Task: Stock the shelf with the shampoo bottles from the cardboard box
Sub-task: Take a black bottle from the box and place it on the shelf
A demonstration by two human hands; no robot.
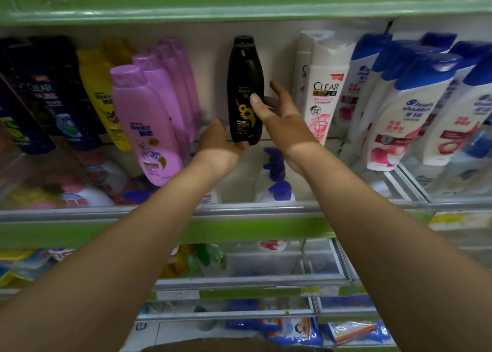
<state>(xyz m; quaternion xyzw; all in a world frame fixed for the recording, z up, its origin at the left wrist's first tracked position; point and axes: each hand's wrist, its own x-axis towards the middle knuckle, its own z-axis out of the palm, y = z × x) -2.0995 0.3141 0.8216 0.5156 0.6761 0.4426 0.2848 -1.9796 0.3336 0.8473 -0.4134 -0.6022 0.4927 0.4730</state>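
Here, a shop shelf [239,210] with a clear front rail and a green price strip is seen from close above, under a green upper board. Upright bottles are ranged along it: dark Clear bottles [45,93] at the far left, yellow bottles [98,91], a row of purple bottles [146,123], then white Clear bottles [324,93] and blue-capped white bottles [407,107] to the right. Lower shelves with packets and spray bottles are seen below.

In the gap between the purple and white rows a black shampoo bottle [243,91] with a sunflower label is stood upright on the shelf, with a second black cap showing just behind it. The bottle is grasped by the right hand [277,112]: the thumb is laid across the label and the fingers are curled round the bottle's right side. The left hand [218,144] is set at the bottle's foot, its thumb touching the lower edge; the other fingers are reached behind toward the shelf back, and whether they are curled on anything cannot be told.

The cardboard box is out of view. The shelf ends are cut off by the frame, and the small label print is blurred.
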